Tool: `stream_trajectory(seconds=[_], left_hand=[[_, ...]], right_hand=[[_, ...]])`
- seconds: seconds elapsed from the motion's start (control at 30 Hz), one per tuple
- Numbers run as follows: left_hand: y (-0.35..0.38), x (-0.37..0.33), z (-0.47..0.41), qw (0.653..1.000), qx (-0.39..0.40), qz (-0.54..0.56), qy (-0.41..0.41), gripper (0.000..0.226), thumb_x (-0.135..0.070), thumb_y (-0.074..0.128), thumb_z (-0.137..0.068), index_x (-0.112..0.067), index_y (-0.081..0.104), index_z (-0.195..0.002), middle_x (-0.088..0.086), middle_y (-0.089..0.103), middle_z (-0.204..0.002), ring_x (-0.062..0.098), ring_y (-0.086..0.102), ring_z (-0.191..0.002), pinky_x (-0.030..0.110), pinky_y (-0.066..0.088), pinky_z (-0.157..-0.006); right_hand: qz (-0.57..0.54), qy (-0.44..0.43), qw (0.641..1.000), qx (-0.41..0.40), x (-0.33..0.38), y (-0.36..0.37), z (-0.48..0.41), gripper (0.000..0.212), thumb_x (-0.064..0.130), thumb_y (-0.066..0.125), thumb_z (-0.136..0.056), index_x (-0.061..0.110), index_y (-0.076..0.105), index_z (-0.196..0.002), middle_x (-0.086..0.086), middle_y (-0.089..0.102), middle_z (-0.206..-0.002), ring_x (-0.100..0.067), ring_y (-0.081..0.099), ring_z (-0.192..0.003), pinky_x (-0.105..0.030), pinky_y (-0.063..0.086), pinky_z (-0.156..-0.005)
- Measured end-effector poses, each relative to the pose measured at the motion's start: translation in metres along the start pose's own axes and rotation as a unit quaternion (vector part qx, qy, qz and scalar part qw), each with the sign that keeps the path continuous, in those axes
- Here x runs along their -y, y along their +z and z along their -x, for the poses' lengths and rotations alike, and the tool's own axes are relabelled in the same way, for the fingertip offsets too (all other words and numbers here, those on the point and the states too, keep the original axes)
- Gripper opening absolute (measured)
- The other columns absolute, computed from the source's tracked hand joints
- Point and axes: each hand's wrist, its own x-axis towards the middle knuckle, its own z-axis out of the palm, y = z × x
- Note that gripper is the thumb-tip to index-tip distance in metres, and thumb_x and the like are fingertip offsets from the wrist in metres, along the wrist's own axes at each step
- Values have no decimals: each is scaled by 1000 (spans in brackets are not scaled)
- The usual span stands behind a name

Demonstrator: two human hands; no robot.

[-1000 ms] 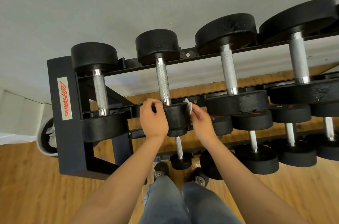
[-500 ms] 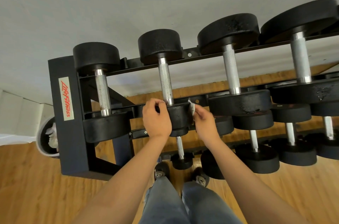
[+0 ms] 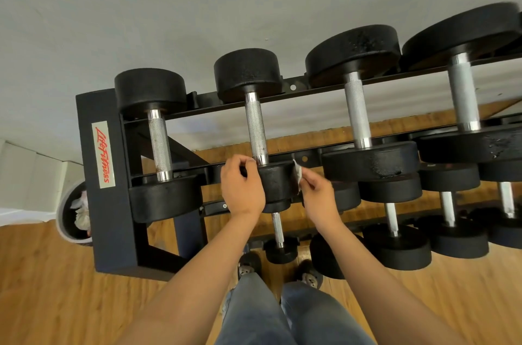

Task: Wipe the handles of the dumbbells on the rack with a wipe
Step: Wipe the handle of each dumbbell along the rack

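Observation:
A black rack point(image 3: 101, 203) carries several black dumbbells with knurled silver handles on its top tier. My left hand point(image 3: 241, 188) grips the near head point(image 3: 278, 180) of the second dumbbell from the left, fingers curled over its top edge beside the handle point(image 3: 256, 130). My right hand point(image 3: 317, 193) pinches a small white wipe point(image 3: 298, 173) against the right side of that same head. The leftmost dumbbell's handle point(image 3: 158, 144) and the two larger ones' handles point(image 3: 357, 110) point(image 3: 463, 93) are untouched.
Lower tiers hold more dumbbells point(image 3: 395, 243) to the right. A white bin point(image 3: 63, 217) with crumpled wipes stands left of the rack on the wooden floor point(image 3: 42, 288). My shoes point(image 3: 250, 267) are close to the rack's base. A grey wall rises behind.
My right hand has slid the wipe lower along the side of the dumbbell head, so less of it shows. My left hand keeps its grip.

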Motion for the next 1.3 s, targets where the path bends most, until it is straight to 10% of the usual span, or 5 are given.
stream_trajectory(seconds=[0.23,0.57,0.73,0.97,1.3], left_hand=[[0,-1,0,1000,1,-2,-6,25,-32,42,-88,-14,60,-86,0,61,-90,13,54,-91,18,39,-73],[1,0,-1,1000,-5,-6,-9,18,-24,46,-93,-15,60,-85,-2,61,-89,12,53,-90,18,38,-73],[0,0,0,1000,1,-10,-8,17,-24,47,-94,-16,59,-86,-2,60,-89,12,54,-91,16,38,-73],[-3,-7,2,1000,2,-9,-18,15,-22,48,-94,-17,60,-86,-4,59,-90,11,52,-91,15,36,-72],[-4,-10,2,1000,-6,-19,-19,20,-24,43,-94,-19,60,-85,-8,58,-89,12,51,-92,26,39,-74]], right_hand=[[10,28,999,38,-3,0,-8,35,5,44,-100,20,63,-125,3,67,-117,-10,59,-114,-36,48,-101],[28,-7,1000,-11,7,-1,8,36,5,46,-99,25,61,-124,11,68,-107,0,61,-105,-19,49,-92],[66,17,998,17,1,0,9,32,5,45,-99,19,65,-120,6,69,-110,-6,61,-108,-38,49,-100],[46,-11,999,-6,21,-3,11,33,3,45,-99,25,66,-114,12,68,-96,7,61,-93,-13,50,-82],[7,-46,990,-135,34,19,49,32,0,60,-90,21,66,-114,11,64,-115,-1,59,-112,-18,48,-97]])
